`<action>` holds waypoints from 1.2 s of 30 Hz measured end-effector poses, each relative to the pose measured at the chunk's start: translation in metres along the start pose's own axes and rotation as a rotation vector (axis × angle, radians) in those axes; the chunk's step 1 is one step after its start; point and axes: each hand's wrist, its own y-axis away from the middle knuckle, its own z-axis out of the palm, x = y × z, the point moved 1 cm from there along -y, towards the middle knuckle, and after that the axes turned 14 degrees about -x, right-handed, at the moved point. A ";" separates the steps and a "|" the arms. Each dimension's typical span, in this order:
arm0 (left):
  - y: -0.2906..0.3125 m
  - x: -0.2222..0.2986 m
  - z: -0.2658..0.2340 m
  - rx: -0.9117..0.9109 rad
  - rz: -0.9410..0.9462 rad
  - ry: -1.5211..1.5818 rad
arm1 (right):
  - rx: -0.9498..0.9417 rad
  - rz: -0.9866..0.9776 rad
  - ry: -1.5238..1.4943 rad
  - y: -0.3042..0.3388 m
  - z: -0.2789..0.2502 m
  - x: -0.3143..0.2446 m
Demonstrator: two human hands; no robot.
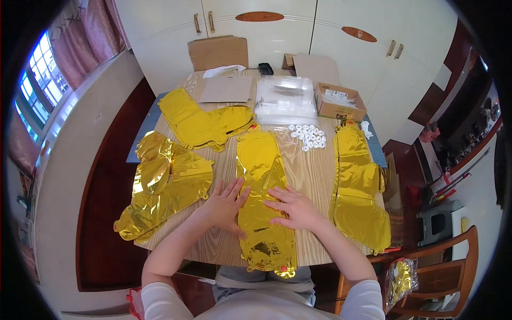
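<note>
A flattened gold foil balloon (258, 213) lies lengthwise before me, its lower end reaching the table's near edge. My left hand (221, 205) rests on its left edge, fingers spread and thumb lower down. On the right side, my right hand (295, 208) lies over the foil with its fingers stretched out. Both hands are open and press on the balloon without gripping it. Another crinkled gold balloon (170, 181) lies to the left. Beyond it is a further gold foil balloon (200, 120), and at the right edge a long gold one (354, 181).
At the back are clear plastic bags (285, 101), white ring-shaped pieces (309, 137), an open cardboard box (341, 103) and a flat cardboard piece (226, 89). A wooden chair (464, 266) with a bagged gold item (401, 277) stands at the right. White cabinets (261, 37) rise behind the table.
</note>
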 end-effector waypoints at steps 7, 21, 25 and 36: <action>-0.023 0.001 -0.003 0.076 -0.160 0.028 | 0.015 -0.005 0.002 0.000 0.000 0.001; -0.033 -0.009 -0.008 0.090 -0.266 -0.013 | 0.002 0.006 0.036 0.001 0.001 0.001; -0.037 -0.017 -0.014 0.079 -0.311 -0.041 | -0.002 0.013 0.033 0.001 0.000 0.000; -0.051 -0.055 -0.022 0.060 -0.318 0.016 | -0.008 0.008 0.020 0.000 0.001 0.000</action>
